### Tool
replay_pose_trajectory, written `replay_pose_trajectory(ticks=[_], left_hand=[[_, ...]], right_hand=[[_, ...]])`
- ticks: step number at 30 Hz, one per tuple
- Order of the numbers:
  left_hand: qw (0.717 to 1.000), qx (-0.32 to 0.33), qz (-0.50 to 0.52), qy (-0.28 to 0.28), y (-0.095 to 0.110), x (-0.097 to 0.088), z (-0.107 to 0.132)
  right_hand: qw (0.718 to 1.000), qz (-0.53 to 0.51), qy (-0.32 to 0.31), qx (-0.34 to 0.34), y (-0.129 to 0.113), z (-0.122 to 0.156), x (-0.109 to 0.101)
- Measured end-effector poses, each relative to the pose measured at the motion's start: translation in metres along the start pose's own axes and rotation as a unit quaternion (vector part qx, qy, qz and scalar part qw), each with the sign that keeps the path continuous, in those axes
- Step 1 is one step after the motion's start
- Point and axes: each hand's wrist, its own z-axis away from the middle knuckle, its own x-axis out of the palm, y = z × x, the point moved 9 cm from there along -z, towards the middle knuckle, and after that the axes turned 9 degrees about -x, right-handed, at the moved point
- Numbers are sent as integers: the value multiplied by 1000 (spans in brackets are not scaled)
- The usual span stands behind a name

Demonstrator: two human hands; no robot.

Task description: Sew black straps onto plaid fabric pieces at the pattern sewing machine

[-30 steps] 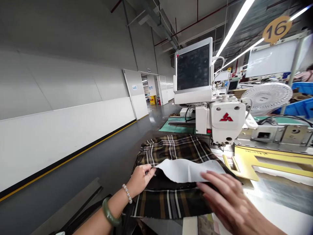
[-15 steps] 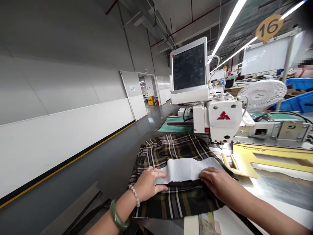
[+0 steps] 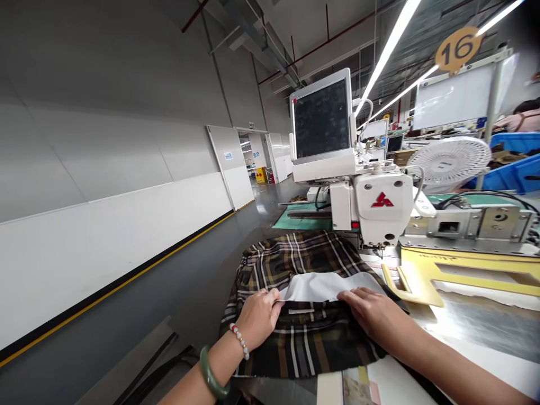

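Both hands rest on a folded dark plaid fabric [image 3: 301, 349] lying on the worktable [image 3: 476, 332], just in front of the sewing machine head [image 3: 382, 208]. My left hand [image 3: 259, 318] grips its near layer at the left, and my right hand [image 3: 373, 315] presses on it at the right. A white fabric sheet [image 3: 324, 286] shows as a strip between the plaid layers, its lower part hidden. A small white label [image 3: 301, 310] sits on the near layer between my hands.
A yellow sewing template [image 3: 415, 275] lies right of the fabric, under the machine's side. A monitor [image 3: 320, 121] stands above the machine, with a white fan [image 3: 449, 163] to the right. Blue bins [image 3: 510, 177] and a co-worker [image 3: 518, 118] are farther right. A grey floor runs along the left.
The near plaid layer has shifted up over the white sheet, so less white shows. Both hands have moved slightly forward with it, and the small white label has come into view.
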Motion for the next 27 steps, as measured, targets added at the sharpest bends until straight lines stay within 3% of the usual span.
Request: replay_pose_trajectory(ticks=[11, 13, 16, 19, 21, 24, 27], left_hand=[[998, -17, 64, 22, -10, -7, -2], [996, -15, 87, 33, -18, -12, 5], [990, -31, 109, 85, -37, -26, 20], [978, -50, 123, 162, -58, -41, 39], [964, -70, 132, 220, -73, -51, 53], [937, -114, 150, 293, -95, -60, 75], [925, -142, 182, 303, -107, -55, 90]], right_hand=[[989, -115, 54, 73, 18, 8, -7], [981, -132, 92, 106, 29, 14, -14], [961, -100, 201, 163, 48, 29, -37], [952, -49, 258, 157, 52, 38, -53], [968, -23, 232, 95, 43, 35, -51], [989, 13, 145, -14, 27, 33, -37], [994, 14, 106, -28, 34, 40, -28]])
